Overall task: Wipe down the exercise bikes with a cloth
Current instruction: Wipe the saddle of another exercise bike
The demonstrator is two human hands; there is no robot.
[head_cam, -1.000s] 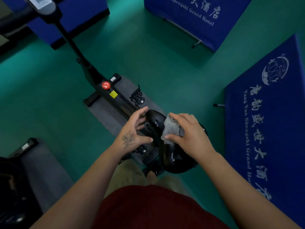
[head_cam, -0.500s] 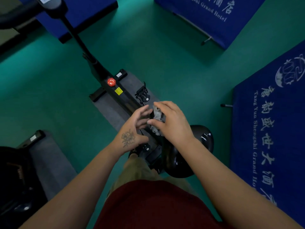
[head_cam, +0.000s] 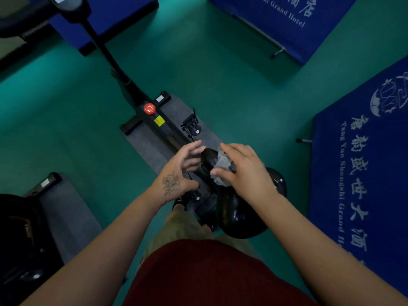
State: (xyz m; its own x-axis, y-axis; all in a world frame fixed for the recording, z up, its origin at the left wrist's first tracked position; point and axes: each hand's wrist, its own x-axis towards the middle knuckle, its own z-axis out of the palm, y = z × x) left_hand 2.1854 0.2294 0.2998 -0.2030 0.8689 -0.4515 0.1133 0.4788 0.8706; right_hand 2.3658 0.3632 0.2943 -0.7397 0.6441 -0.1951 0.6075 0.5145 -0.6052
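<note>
Right hand (head_cam: 245, 171) grips gray cloth (head_cam: 221, 165), thumb under, fingers over, pressing it on the nose of the black saddle (head_cam: 231, 208). Left hand (head_cam: 176, 173) open, fingers spread, fingertips just beside the saddle nose. Bike frame (head_cam: 163, 129) shows red knob (head_cam: 149, 108) and yellow sticker (head_cam: 159, 121), text unreadable. Blue banner (head_cam: 362, 173) reads "Tang Yun Shengshi Grand Hotel".

Green floor (head_cam: 231, 80) under grey mat (head_cam: 152, 149), exercise bike (head_cam: 163, 129), blue banners (head_cam: 362, 173).

Head camera looks steeply down, close above saddle (head_cam: 220, 195)
</note>
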